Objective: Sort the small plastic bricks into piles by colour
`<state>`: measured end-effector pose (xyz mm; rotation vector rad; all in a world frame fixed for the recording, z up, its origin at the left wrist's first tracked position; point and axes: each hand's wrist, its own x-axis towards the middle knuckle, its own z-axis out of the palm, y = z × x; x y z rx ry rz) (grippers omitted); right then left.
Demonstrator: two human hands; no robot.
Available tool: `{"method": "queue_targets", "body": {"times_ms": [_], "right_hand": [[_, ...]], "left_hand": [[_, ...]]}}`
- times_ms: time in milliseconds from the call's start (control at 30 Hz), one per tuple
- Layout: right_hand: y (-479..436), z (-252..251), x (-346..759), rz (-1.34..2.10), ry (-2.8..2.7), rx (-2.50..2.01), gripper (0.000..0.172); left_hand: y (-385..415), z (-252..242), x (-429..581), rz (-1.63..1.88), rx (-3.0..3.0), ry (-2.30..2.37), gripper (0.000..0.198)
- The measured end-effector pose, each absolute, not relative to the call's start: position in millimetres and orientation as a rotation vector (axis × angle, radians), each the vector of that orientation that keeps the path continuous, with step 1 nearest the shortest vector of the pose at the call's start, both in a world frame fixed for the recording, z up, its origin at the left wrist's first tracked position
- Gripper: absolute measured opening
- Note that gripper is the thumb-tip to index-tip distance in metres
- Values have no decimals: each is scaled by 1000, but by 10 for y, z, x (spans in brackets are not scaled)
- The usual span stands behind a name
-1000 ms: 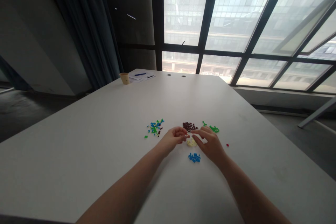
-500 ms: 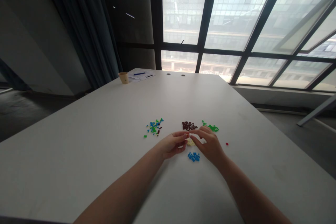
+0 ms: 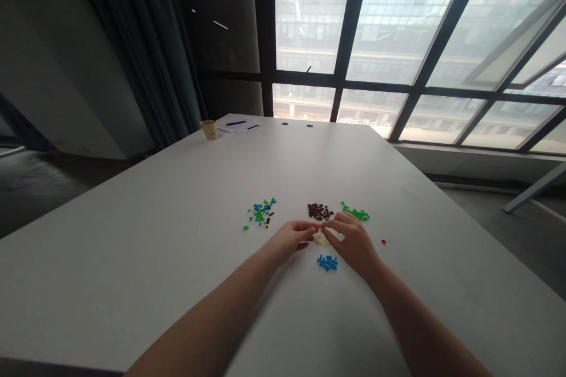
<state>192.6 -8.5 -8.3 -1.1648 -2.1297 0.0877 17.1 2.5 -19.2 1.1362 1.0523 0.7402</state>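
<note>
Left hand (image 3: 289,241): lower centre, fingertips near the right's — grip cannot be told.
Right hand (image 3: 352,241): right of lower centre — likewise.
Yellow pieces (image 3: 321,238): between hands.
Brown pieces (image 3: 319,211): above, mid-frame.
Blue pieces (image 3: 327,263): below.

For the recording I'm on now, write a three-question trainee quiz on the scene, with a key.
1. Which pile lies lowest in the picture: A) brown, B) blue, C) green?
2. True or false: a lone red piece lies to the right of the right hand.
3. Fill in: the mixed-colour pieces lie to the ____ of the left hand.

Key: 1. B, the blue pieces. 2. True. 3. Left.
</note>
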Motion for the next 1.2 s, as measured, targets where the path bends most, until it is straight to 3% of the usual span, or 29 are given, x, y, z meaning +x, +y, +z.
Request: {"method": "queue_targets", "body": {"times_ms": [167,367,1200], "right_hand": [[31,-226,2129,118,-2056,-1586,14],[34,-314,2185,227,-2159,-1748,13],[-2,-149,2132,440,-2218,-1949,19]], "left_hand": [[109,-134,-17,849,2003,1695,24],[194,-141,-217,316,2079,2228,28],[303,-254,-245,96,2085,2271,31]]}}
